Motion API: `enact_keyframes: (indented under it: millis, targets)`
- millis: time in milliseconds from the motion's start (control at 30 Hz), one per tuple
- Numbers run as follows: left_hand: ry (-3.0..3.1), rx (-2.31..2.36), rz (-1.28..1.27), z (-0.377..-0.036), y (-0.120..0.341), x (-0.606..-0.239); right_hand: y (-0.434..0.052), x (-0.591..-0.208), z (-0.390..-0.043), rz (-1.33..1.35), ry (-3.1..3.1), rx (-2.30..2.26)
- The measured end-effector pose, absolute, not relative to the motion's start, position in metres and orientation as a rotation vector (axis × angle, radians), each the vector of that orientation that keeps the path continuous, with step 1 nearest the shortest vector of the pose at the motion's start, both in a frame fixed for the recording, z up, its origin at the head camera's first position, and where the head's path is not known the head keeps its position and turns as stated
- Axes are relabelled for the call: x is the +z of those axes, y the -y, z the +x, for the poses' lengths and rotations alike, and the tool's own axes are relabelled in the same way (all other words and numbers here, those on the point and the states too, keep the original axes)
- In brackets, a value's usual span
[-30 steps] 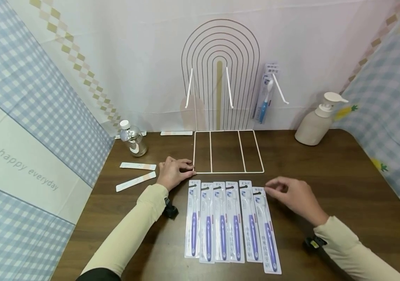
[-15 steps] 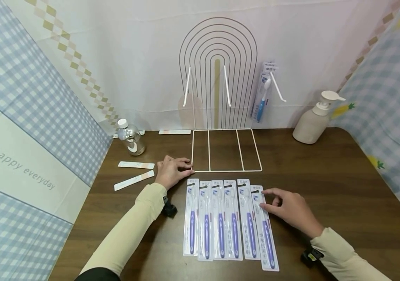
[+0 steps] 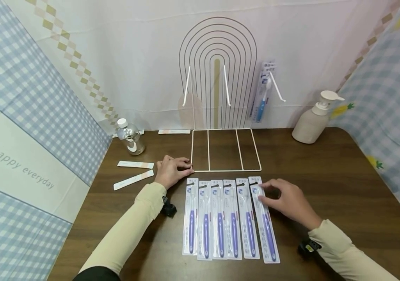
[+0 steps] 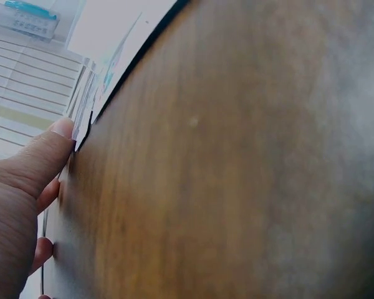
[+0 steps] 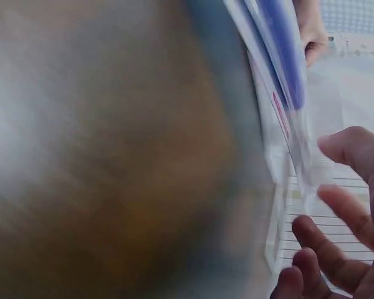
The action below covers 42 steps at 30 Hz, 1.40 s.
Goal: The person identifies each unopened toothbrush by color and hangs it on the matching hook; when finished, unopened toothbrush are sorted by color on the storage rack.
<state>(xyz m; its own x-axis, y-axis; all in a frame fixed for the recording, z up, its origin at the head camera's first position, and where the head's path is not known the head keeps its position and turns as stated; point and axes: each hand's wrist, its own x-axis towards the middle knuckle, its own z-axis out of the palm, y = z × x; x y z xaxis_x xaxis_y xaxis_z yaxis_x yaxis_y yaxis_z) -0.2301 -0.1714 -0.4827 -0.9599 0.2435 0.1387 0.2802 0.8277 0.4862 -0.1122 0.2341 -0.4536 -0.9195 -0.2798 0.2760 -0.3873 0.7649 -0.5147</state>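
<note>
Several packaged toothbrushes with purple handles (image 3: pixel 220 234) lie side by side on the brown table, pointing away from me. My right hand (image 3: pixel 289 201) touches the upper right edge of the rightmost toothbrush pack (image 3: pixel 265 230), thumb and index finger apart. In the right wrist view its thumb (image 5: pixel 352 149) and fingers stand beside the clear pack edge. My left hand (image 3: pixel 171 171) rests at the front left corner of a white wire rack (image 3: pixel 226 171), its thumb at the corner and its fingers along the side bar. The left wrist view shows the thumb (image 4: pixel 40 156) stretched out.
Three white hooks rise at the back; blue-handled toothbrush packs (image 3: pixel 262 93) hang at the right one. A pump bottle (image 3: pixel 308 127) stands back right, a clear bottle (image 3: pixel 132 140) back left. Thin white strips (image 3: pixel 134 179) lie left of my left hand.
My right hand has come onto the rightmost toothbrush pack, and that pack has slid away from me, its top now about level with the others. My left hand has stayed at the rack corner.
</note>
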Motion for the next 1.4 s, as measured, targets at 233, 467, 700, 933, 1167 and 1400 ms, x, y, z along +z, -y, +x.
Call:
enact_keyframes:
  millis: [233, 467, 700, 933, 1167, 1400]
  targets:
    - [2.939, -0.802, -0.434, -0.230, 0.171, -0.480, -0.228, -0.401, -0.136, 0.763, 2.471, 0.671]
    - [2.927, -0.806, -0.439, -0.229, 0.172, -0.479, -0.201, -0.341, -0.165, 0.945, 2.089, 0.542]
    - [2.921, -0.822, -0.432, -0.228, 0.171, -0.481, -0.168, -0.304, -0.185, 0.927, 1.986, 0.632]
    - [2.922, -0.833, -0.436, -0.228, 0.170, -0.480, -0.158, -0.296, -0.196, 0.854, 2.026, 0.630]
    - [2.907, -0.835, -0.430, -0.227, 0.172, -0.478, -0.147, -0.304, -0.212, 0.791, 2.032, 0.699]
    - [2.903, -0.832, -0.437, -0.227, 0.170, -0.481, -0.134, -0.315, -0.250, 0.686, 2.072, 0.804]
